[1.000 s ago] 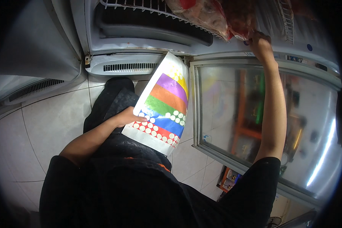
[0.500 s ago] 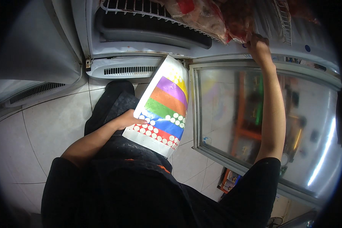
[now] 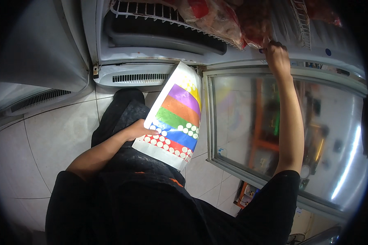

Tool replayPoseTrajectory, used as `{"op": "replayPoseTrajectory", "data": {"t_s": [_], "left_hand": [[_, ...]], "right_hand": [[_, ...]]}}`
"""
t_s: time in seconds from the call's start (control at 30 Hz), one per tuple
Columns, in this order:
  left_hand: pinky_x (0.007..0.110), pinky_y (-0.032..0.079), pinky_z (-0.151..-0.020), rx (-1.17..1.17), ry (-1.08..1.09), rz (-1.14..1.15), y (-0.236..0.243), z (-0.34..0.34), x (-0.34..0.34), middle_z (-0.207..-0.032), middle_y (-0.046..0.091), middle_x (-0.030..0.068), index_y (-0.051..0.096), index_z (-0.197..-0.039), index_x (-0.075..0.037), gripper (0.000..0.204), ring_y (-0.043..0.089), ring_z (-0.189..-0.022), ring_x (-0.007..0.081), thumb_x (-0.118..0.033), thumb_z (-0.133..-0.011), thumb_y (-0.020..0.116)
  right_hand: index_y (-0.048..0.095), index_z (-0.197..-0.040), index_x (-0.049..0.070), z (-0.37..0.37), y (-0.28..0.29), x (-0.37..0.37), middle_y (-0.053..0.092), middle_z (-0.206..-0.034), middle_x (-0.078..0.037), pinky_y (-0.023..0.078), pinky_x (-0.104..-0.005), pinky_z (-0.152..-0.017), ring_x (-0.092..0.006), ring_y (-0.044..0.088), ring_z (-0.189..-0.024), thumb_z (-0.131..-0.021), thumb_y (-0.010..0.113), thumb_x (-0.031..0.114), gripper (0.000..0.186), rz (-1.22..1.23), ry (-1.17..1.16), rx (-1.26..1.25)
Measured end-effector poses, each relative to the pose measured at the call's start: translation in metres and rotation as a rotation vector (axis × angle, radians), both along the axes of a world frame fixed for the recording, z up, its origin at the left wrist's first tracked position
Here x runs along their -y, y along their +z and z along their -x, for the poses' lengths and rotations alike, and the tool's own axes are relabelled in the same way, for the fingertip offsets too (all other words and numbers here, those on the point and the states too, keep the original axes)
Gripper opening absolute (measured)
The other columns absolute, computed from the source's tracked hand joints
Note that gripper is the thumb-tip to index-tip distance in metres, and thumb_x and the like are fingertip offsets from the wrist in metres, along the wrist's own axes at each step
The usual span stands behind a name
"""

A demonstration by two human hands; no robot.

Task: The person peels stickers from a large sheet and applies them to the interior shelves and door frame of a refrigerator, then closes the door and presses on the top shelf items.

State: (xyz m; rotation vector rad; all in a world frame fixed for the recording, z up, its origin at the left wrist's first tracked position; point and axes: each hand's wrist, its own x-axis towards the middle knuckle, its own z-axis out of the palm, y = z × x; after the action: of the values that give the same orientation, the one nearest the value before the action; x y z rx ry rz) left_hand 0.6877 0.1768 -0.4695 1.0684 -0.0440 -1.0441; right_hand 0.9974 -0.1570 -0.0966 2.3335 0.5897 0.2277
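Note:
A stiff white sheet of round coloured stickers (image 3: pixel 178 107) leans over my dark trouser leg, its bands yellow, purple, orange, green, blue and red, with white circles in several bands. My left hand (image 3: pixel 138 130) grips its left edge, thumb on the front and fingers hidden behind. Higher up on the right, my right hand (image 3: pixel 277 57) has its fingers curled at the freezer's front edge. A small dark blue spot shows at its thumb tip; what the fingers hold is unclear. Just beyond the fingertips is the lower corner of a clear plastic bag of reddish frozen food (image 3: pixel 255 24).
A white wire rack (image 3: pixel 159 17) holds another frosted bag (image 3: pixel 212 20). Below it sits a dark grey tray (image 3: pixel 163 36). The framed glass door (image 3: pixel 249 118) stands open beneath my right forearm. A blue dot (image 3: pixel 328 52) marks the freezer's edge. Pale tiles (image 3: pixel 57 126) cover the floor.
My right hand has shifted slightly down and left, staying by the bag's corner. The left hand and sticker sheet have hardly moved.

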Motion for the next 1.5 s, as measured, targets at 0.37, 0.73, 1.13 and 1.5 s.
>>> {"op": "replayPoseTrajectory", "data": {"t_s": [0.37,0.73,1.13,1.5], "left_hand": [[0.029,0.052,-0.095,-0.024,0.026,0.070,-0.001,0.000,0.003,-0.121,0.070,0.0093,0.063,-0.131,0.004,0.046,0.065,-0.108,0.0136,-0.012,-0.091,0.078],[0.029,0.053,-0.092,-0.046,0.021,0.040,-0.001,0.000,0.007,-0.117,0.070,0.0097,0.064,-0.129,0.007,0.045,0.065,-0.105,0.0135,-0.011,-0.091,0.079],[0.029,0.053,-0.092,-0.026,0.021,0.032,0.004,0.000,0.003,-0.118,0.071,0.0102,0.064,-0.129,0.006,0.044,0.066,-0.104,0.0144,-0.010,-0.091,0.079],[0.031,0.055,-0.090,-0.093,0.001,-0.030,0.000,0.005,0.003,-0.117,0.072,0.0102,0.066,-0.127,0.005,0.045,0.067,-0.103,0.0156,-0.012,-0.089,0.081]], "right_hand": [[0.068,-0.129,0.018,0.079,0.005,-0.016,0.058,-0.127,0.001,0.046,-0.0454,-0.097,-0.0203,0.055,-0.117,-0.089,0.065,0.051,0.052,0.237,0.247,0.211],[0.067,-0.131,0.019,0.070,-0.006,0.004,0.057,-0.127,-0.001,0.047,-0.0490,-0.098,-0.0210,0.053,-0.117,-0.083,0.061,0.066,0.068,0.272,0.272,0.273],[0.070,-0.126,0.016,0.069,-0.005,0.007,0.058,-0.125,-0.002,0.047,-0.0485,-0.096,-0.0218,0.053,-0.117,-0.076,0.064,0.065,0.070,0.236,0.322,0.276],[0.067,-0.131,0.018,0.074,-0.006,0.006,0.058,-0.131,-0.004,0.044,-0.0503,-0.100,-0.0241,0.052,-0.124,-0.077,0.066,0.063,0.070,0.208,0.233,0.262]]}}
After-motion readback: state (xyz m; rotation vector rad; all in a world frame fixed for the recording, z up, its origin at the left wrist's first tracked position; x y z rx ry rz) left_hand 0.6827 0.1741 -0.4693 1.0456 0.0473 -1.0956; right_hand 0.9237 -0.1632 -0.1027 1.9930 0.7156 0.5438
